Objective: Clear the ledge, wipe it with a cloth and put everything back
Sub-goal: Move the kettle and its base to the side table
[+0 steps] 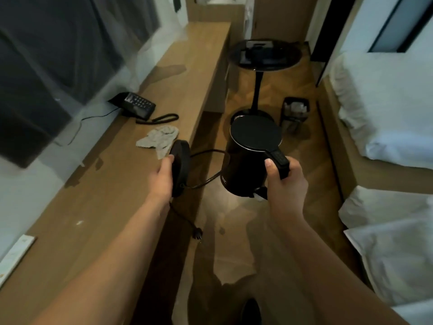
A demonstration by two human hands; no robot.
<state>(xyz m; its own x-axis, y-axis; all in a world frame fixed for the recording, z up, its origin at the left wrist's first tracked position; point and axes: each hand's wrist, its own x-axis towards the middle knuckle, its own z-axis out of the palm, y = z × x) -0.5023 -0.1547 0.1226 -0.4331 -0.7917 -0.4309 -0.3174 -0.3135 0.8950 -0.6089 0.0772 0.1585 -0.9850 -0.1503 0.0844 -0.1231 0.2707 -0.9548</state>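
Ledge (112, 174) with cloth (159, 138), left hand (162, 177) gripping half-hidden kettle base (180, 170), right hand (285, 181) clasping kettle (248, 165) handle

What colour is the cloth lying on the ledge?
The cloth is a pale grey-beige, crumpled beside the telephone; only the head view shows it.

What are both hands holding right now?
Left hand: grips the round black kettle base, cord dangling.
Right hand: grips the black electric kettle by its handle.
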